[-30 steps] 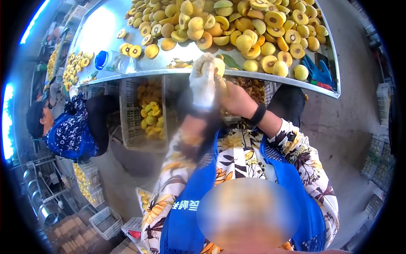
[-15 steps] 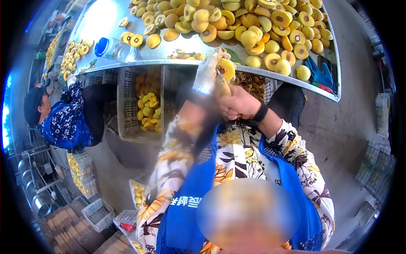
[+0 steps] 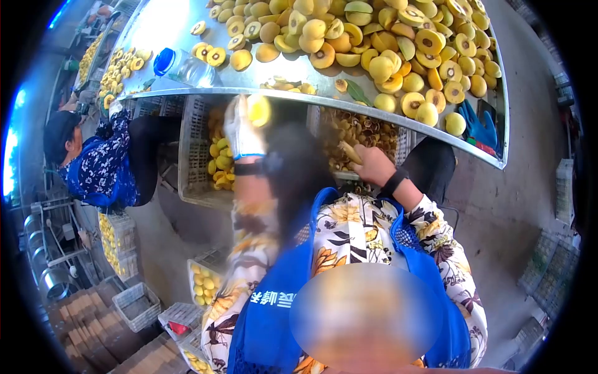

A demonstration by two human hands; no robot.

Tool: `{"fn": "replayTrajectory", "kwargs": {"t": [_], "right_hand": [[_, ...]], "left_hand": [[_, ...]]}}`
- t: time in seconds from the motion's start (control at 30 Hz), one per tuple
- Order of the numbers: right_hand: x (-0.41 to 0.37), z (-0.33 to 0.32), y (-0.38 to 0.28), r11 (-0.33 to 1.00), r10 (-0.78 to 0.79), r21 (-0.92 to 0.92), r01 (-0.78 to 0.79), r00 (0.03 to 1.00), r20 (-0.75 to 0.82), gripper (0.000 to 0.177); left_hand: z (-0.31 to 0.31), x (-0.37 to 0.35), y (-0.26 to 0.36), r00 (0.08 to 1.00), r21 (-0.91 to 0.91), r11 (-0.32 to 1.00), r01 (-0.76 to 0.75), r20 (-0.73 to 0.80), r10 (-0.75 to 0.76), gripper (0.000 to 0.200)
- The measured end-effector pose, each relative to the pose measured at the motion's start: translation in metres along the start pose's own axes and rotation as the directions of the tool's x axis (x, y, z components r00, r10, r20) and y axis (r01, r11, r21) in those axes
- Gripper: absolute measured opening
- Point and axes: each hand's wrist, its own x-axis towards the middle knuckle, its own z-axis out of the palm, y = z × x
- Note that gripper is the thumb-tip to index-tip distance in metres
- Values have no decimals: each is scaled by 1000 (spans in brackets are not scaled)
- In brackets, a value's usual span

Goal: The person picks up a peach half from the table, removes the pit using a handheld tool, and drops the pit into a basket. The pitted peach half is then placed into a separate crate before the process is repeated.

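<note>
In the head view, white Chinese characters stand upside down on the blue vest, not fully readable. The left hand, in a white knit glove with a blue cuff edge, is closed on a smooth, rounded yellow fruit piece, blurred, at the near side of the shiny metal table. To its right, the bare right hand grips a pale, slim tool over brown scraps; its tip is unclear. Cut yellow fruit lies heaped on the table, right of a clear, ridged bottle with a blue cap.
</note>
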Motion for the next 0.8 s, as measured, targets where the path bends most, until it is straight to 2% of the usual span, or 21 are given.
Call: {"fn": "replayTrajectory", "kwargs": {"t": [0.03, 0.07, 0.13, 0.2, 0.23, 0.27, 0.3, 0.33, 0.4, 0.47, 0.53, 0.6, 0.63, 0.67, 0.73, 0.8], "right_hand": [[-1, -4, -8, 999, -16, 42, 16, 1000, -12, 26], [-1, -7, -12, 996, -32, 83, 34, 999, -26, 26], [2, 3, 0, 997, -22, 72, 26, 998, -50, 26], [5, 5, 1, 998, 7, 55, -4, 998, -59, 27], [6, 3, -4, 998, 16, 66, -13, 999, -48, 27], [6, -2, -13, 997, 27, 76, -24, 999, -39, 27], [5, -7, -19, 996, 39, 84, -36, 999, -36, 27], [3, -9, -21, 995, 49, 86, -46, 998, -30, 27], [-3, -13, -22, 994, 73, 89, -71, 997, -21, 27], [-10, -24, -25, 984, 146, 110, -139, 988, -54, 27], [-15, -30, -26, 969, 212, 144, -201, 975, -68, 26], [-11, -30, -16, 979, 186, 128, -159, 953, -238, 26], [-8, -26, -10, 982, 174, 124, -141, 934, -313, 26], [-2, -22, -4, 975, 184, 182, -126, 917, -354, 26], [15, -24, -10, 971, 194, 198, -131, 918, -345, 26], [27, -35, -31, 985, 115, 161, -60, 925, -363, 26]], "left_hand": [[-24, 22, -5, 952, 481, 842, -243, -47, 302, 38], [-43, 41, -12, 821, 836, 422, -351, 59, 567, 35], [-25, 45, 14, 801, 926, 209, -315, 141, 581, 43], [15, 55, 19, 765, 770, 313, -555, 325, 556, 49], [46, 54, 27, 703, 730, 205, -652, 481, 524, 51], [71, 68, 14, 573, 650, 86, -756, 591, 567, 51], [98, 69, 15, 639, 643, 162, -748, 632, 439, 53], [125, 79, 7, 619, 669, 13, -743, 680, 393, 53], [158, 89, -6, 606, 618, -35, -785, 778, 164, 49], [172, 103, -23, 644, 654, 27, -756, 737, 206, 47], [172, 93, -20, 695, 677, 173, -715, 663, 279, 41], [156, 101, -41, 727, 420, 612, -669, 542, 422, 35], [151, 85, -37, 863, 18, 1000, -16, 506, 4, 36], [137, 47, -11, 813, -151, 957, 249, 570, -122, 38], [112, 31, -13, 666, -98, 899, 427, 706, -239, 34], [91, 39, -65, 776, -66, 985, 162, 625, -86, 38]]}}
